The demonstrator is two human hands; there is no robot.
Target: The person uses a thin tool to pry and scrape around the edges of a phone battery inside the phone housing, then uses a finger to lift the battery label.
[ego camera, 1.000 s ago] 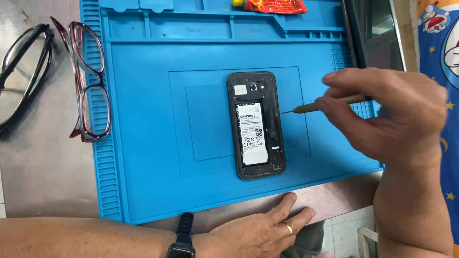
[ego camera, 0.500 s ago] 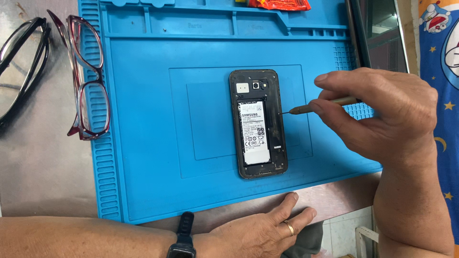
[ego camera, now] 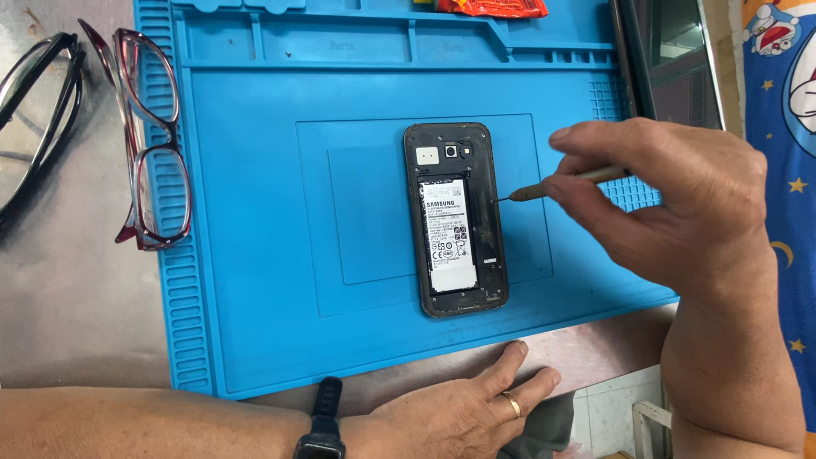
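A black phone (ego camera: pixel 456 219) lies face down on a blue work mat (ego camera: pixel 255 212) with its back cover off, showing a white-labelled battery. My right hand (ego camera: pixel 663 200) holds a thin screwdriver (ego camera: pixel 552 187) whose tip touches the phone's right edge. My left hand (ego camera: pixel 463 412) rests flat on the table's near edge below the mat, fingers spread, holding nothing. It wears a ring and a dark wristwatch (ego camera: pixel 321 425).
Red-framed glasses (ego camera: pixel 144 144) lie over the mat's left edge, and black-framed glasses (ego camera: pixel 34 119) sit further left on the grey metal table. A red packet (ego camera: pixel 493 7) is at the mat's top. A dark screen (ego camera: pixel 671 59) stands at the upper right.
My right hand and the screwdriver have shifted slightly, the tip staying at the phone's right edge. The left hand has not moved.
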